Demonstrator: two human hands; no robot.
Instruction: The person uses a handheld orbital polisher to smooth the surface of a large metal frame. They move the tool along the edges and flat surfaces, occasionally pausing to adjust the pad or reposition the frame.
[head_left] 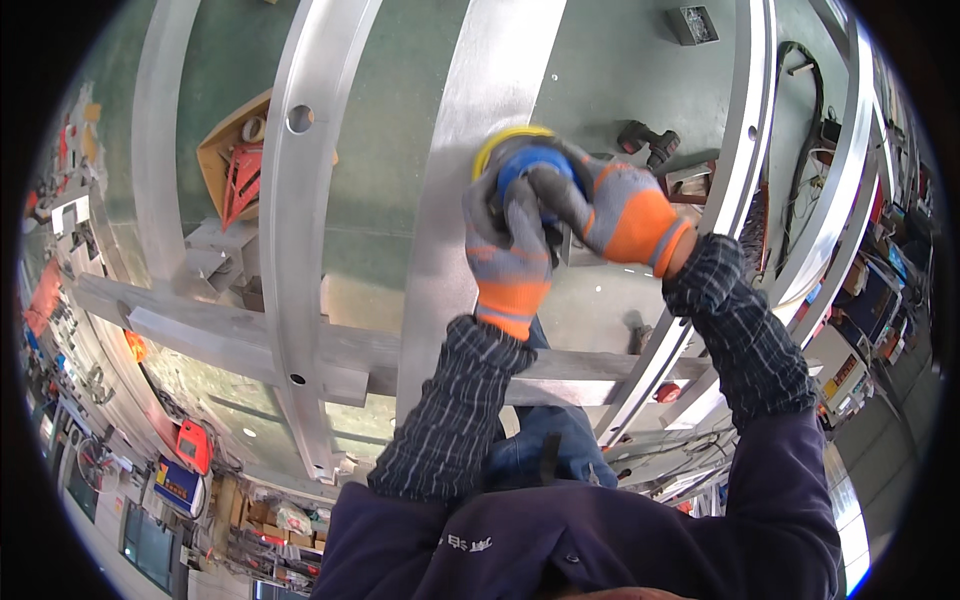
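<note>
A round sander (pixel 538 160) with a blue body and a yellow pad lies against the wide silvery metal beam (pixel 500 70), near the beam's right edge. My left hand (pixel 508 240), in a grey and orange work glove, grips its near left side. From the right, my right hand (pixel 618 207), gloved alike, is closed around the sander's other side. My fingers cover much of the body, and the pad's underside is hidden. Dark checked sleeve covers (pixel 450 410) reach up to both wrists.
More metal beams run on both sides, crossed by a crossbeam (pixel 480 375) near my body. Between beams stand a cardboard box (pixel 212 150) with a red triangular square (pixel 243 180), a cordless drill (pixel 650 143) and a small grey box (pixel 693 25). A black hose (pixel 822 100) lies at right.
</note>
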